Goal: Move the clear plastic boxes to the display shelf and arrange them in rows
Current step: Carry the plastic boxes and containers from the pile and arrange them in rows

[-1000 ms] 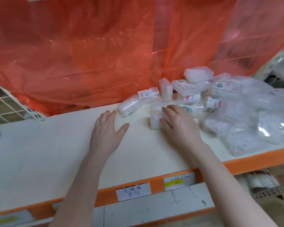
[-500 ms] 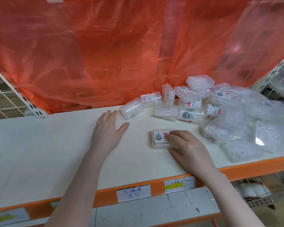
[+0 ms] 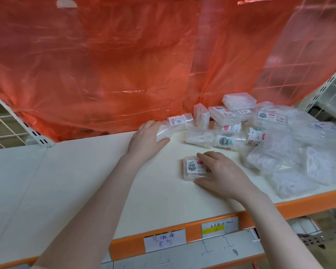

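A flat clear plastic box [image 3: 194, 168] is grasped by the right hand [image 3: 224, 172] on the white display shelf [image 3: 85, 181], in front of the heap of clear boxes [image 3: 270, 136]. At the heap's left end, a round clear container [image 3: 164, 131] is gripped by the left hand [image 3: 146, 139].

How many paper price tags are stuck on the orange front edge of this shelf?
2 show clearly: a white handwritten tag below the left forearm, and a yellow-striped tag to its right, below the right forearm. More may sit at the frame's edges, cut off.
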Demonstrator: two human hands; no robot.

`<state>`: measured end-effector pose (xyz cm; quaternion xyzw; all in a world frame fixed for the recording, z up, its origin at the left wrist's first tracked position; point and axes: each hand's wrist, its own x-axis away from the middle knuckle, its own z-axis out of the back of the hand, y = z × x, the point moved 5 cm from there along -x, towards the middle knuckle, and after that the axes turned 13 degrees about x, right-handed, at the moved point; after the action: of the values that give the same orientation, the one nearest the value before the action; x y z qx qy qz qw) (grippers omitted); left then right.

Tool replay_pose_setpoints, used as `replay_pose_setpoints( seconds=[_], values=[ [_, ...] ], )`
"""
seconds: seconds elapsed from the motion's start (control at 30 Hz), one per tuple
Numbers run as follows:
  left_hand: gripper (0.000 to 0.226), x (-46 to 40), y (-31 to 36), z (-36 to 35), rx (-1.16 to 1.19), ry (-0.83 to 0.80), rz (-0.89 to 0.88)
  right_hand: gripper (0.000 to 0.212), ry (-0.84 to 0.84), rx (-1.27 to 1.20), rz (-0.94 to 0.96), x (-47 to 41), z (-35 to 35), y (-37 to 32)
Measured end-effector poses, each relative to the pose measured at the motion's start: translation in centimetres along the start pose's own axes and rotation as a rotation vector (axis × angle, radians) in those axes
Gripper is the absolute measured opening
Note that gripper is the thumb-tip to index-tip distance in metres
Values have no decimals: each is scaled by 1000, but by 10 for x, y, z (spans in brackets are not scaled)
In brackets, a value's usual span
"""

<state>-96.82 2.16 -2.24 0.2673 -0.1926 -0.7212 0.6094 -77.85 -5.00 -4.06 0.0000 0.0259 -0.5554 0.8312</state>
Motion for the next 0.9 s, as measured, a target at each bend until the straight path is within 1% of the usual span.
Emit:
replay_pose_setpoints(
  seconds=[0.07,0.13,0.23,0.3,0.37,0.43,0.53,0.63,0.7,0.8,0.9],
  values=[
    [48,-10,1,-6,-14,-29,-5,72,-8,1,-20,0,1,1],
    [50,-18,0,-10,-50,-57,29,72,-12,-5,-38,0,1,2],
    [51,-23,-5,-11,-64,-54,78,71,-1,-12,-45,1,2,4],
    [60,-22,-10,-10,-19,-72,119,70,4,-15,-46,2,2,4],
    [67,-19,-14,-6,97,-105,177,70,2,-18,-47,3,2,4],
    [60,-15,-15,1,249,-96,214,71,-1,-18,-50,2,2,4],
    [40,-9,-17,14,466,-32,226,71,-3,-16,-53,0,4,4],
    [32,-2,-18,25,605,-3,218,71,-11,-14,-57,-2,4,4],
    [27,3,-17,31,618,10,188,70,-13,-10,-60,-2,4,3],
    [19,10,-16,31,574,-16,153,70,-11,-1,-64,-2,5,2],
    [18,11,-15,24,556,-17,142,70,-8,-1,-65,-1,5,1]
  ],
)
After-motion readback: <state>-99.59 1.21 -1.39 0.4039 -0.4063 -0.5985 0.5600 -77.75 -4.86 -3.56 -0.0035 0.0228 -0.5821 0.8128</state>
